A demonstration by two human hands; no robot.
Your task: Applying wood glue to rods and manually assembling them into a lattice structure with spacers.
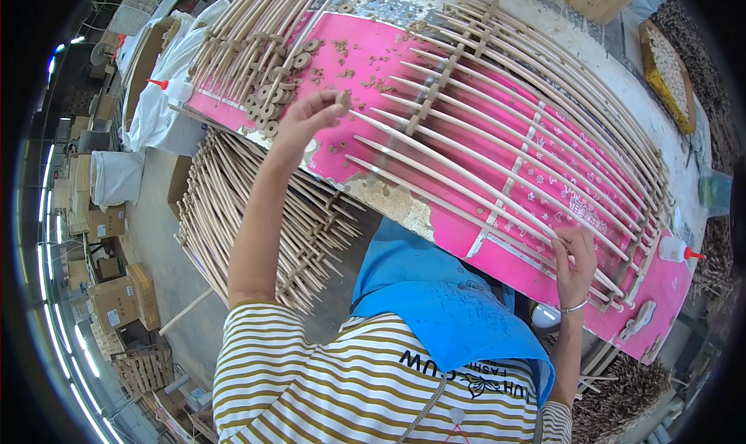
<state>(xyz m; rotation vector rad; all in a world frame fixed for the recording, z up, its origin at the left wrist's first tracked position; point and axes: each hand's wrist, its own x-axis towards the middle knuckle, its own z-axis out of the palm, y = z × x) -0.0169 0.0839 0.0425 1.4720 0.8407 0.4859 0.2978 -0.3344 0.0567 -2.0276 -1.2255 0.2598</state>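
My left hand (307,121) is raised over the left side of the pink work surface (365,47). Its fingertips pinch a small round wooden ring (343,99), right by the tapered tip of a long wooden rod (451,166). Toward the other end of that rod, my right hand (573,261) closes on it with thumb and fingers. Many similar rods lie side by side, and wooden cross pieces (426,106) join several of them. Beneath my left hand's level, a heap of wooden rings (272,106) sits by a bundle of loose rods (241,32).
Glue bottles with red caps stand at the left (179,90) and right (672,249) of the table. Bundled rods (241,211) are stacked below its left edge. A yellow tray (667,75) of small pale pieces is at the far right. Cardboard boxes (113,300) line the floor at left.
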